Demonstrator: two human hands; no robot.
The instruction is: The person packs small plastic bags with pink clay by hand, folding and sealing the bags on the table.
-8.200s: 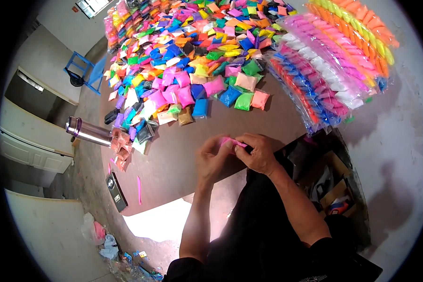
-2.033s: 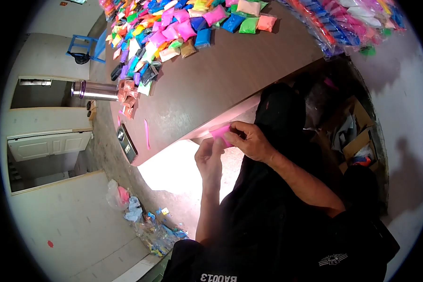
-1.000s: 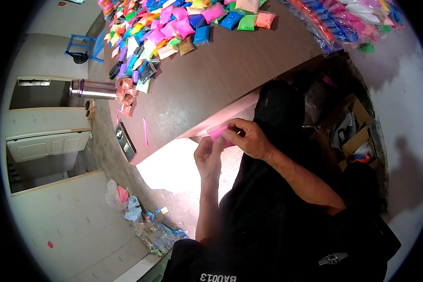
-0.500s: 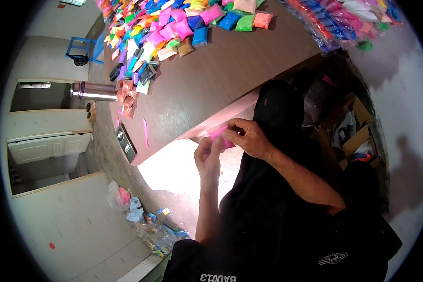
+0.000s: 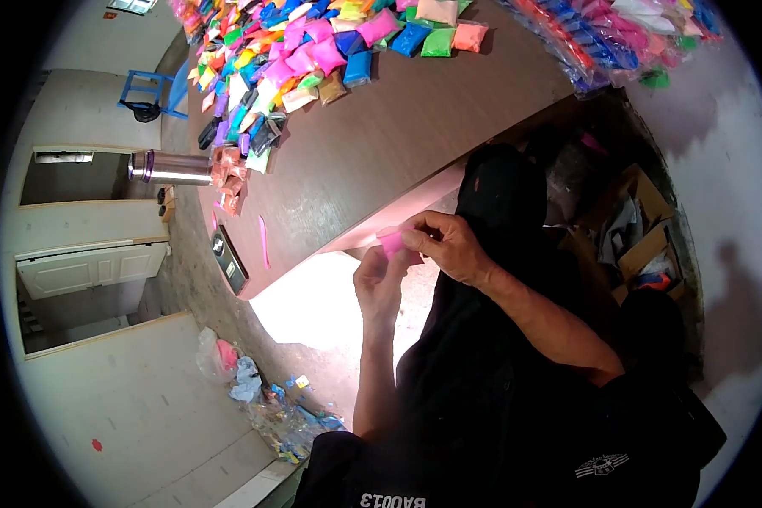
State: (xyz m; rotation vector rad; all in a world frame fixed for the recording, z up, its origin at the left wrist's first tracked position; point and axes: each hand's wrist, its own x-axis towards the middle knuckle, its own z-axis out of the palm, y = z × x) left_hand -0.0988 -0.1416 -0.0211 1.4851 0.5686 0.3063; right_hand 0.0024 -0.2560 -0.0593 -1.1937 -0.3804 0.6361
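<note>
A small pink packet [image 5: 392,243] with a clear wrapper edge is held up between my two hands, off the table's front edge. My left hand [image 5: 378,279] pinches it from below and the left, thumb against its face. From the right, my right hand [image 5: 453,245] grips the same packet with thumb and fingertips. The fingers cover part of the packet. Below them is a brightly lit patch of floor.
The brown table [image 5: 339,161] bears a heap of colourful packets [image 5: 313,51], a steel flask [image 5: 173,168], a dark phone-like device [image 5: 229,258] and a pink strip [image 5: 264,241]. Bagged packets [image 5: 618,38] lie top right. An open cardboard box [image 5: 643,245] stands on the right.
The packet shows more of its pink face now, as the fingers have shifted on it. My left hand has moved slightly; both hands stay in nearly the same place.
</note>
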